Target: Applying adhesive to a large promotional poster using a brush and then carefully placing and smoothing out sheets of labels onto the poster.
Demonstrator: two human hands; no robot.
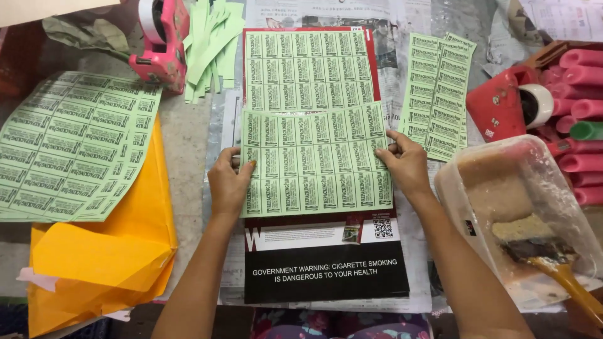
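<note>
A light green sheet of small printed labels [316,161] lies across a red and black poster-like board [326,263] in front of me. My left hand [229,185] holds the sheet's left edge, thumb on top. My right hand [407,164] grips its right edge. A second green label sheet [308,69] lies on the board just beyond, its near edge tucked under the held one.
A stack of label sheets [69,147] rests at left on yellow paper [100,257]. Cut green strips [210,44] and a pink tape dispenser [164,44] sit at the back. Narrower label sheets [436,94], a red tape dispenser [502,107], pink tubes [581,113] and a plastic tub with a brush [534,238] are at right.
</note>
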